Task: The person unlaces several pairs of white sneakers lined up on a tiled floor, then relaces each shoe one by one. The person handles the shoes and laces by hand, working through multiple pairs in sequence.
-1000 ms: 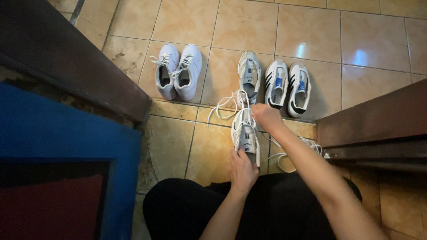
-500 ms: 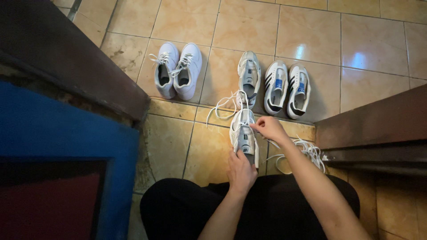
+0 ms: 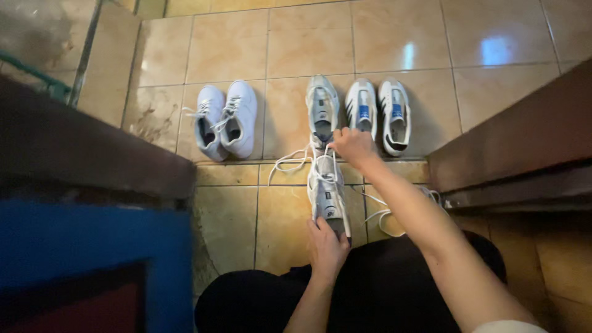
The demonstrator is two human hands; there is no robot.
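My left hand (image 3: 328, 246) grips the heel of a white and grey sneaker (image 3: 325, 188) that lies on the tiled floor in front of my knees. My right hand (image 3: 353, 146) is over the sneaker's toe end, pinching its white lace (image 3: 290, 161), which trails in loops to the left. Its matching sneaker (image 3: 322, 109) stands just beyond, toe pointing away.
A pair of plain white sneakers (image 3: 223, 120) stands to the left, a white pair with dark stripes (image 3: 378, 111) to the right. Loose white laces (image 3: 388, 216) lie by my right forearm. A dark wooden ledge (image 3: 92, 151) and blue panel (image 3: 80, 246) flank the left, dark wood steps (image 3: 512, 154) the right.
My right hand has moved forward from the sneaker's middle to its toe end, drawing the lace along. The view has tilted so everything sits lower and further left.
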